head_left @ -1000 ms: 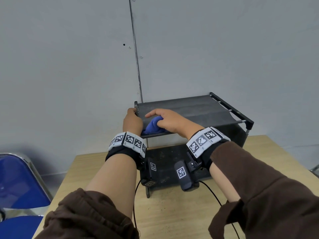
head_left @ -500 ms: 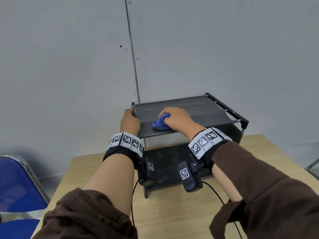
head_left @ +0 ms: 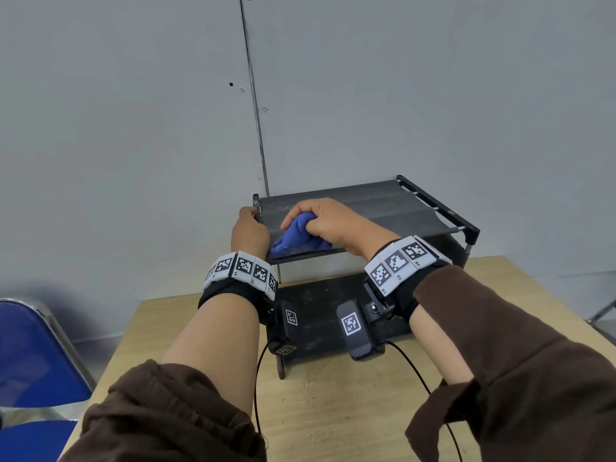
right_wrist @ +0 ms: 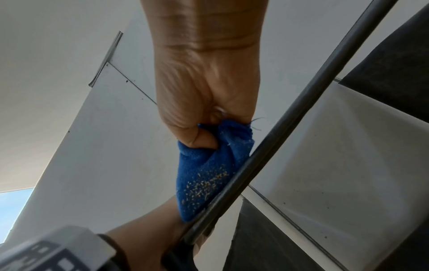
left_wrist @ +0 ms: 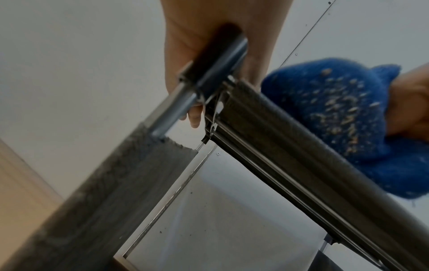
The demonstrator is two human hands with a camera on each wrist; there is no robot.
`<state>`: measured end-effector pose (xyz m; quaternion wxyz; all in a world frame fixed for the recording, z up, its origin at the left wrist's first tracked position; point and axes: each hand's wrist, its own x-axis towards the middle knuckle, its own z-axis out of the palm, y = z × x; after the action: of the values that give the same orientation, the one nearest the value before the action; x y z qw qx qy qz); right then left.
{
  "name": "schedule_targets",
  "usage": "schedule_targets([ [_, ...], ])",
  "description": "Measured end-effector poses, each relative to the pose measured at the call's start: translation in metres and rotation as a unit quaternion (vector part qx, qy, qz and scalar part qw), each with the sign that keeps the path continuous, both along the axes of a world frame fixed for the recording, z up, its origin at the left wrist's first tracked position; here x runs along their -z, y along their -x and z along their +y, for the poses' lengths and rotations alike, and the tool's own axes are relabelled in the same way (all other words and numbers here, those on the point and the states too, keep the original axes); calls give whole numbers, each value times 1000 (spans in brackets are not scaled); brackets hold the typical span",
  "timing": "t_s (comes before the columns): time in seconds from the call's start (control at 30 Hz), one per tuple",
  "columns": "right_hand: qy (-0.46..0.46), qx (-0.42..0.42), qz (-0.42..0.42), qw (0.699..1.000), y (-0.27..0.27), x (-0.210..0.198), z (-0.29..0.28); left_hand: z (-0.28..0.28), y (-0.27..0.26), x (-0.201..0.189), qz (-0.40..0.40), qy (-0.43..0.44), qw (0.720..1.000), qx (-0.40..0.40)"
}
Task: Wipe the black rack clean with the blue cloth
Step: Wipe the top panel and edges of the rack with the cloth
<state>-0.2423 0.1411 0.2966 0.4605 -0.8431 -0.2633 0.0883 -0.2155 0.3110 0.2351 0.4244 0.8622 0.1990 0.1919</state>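
Left hand [head_left: 250,233] wraps the rack's [head_left: 383,208] near-left metal post, right hand [head_left: 328,221] clenches bunched, crumb-flecked fuzzy blue cloth [head_left: 295,240] on the top shelf's near-left edge, atop wooden bench [head_left: 333,395].

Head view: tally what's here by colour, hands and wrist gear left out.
Black: 1, the rack
Blue: 2, the cloth and the chair
Tan: 1, the table
Total: 4
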Motion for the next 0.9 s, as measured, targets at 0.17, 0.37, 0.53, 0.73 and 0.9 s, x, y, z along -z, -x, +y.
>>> schedule_targets([
  [0.17,40,-23,30,998,1,5,1,0,0,-1,1,-2,1000,2],
  [0.37,-14,16,34,999,-7,-2,1,1,2,-1,4,1,1000,7],
  [0.53,4,70,0,998,-13,12,2,0,4,-3,6,1,1000,1],
  [0.73,30,17,44,998,-16,7,3,0,3,-2,2,10,1000,1],
  [0.9,-130,84,89,984,-38,5,2,0,4,-4,2,4,1000,6],
])
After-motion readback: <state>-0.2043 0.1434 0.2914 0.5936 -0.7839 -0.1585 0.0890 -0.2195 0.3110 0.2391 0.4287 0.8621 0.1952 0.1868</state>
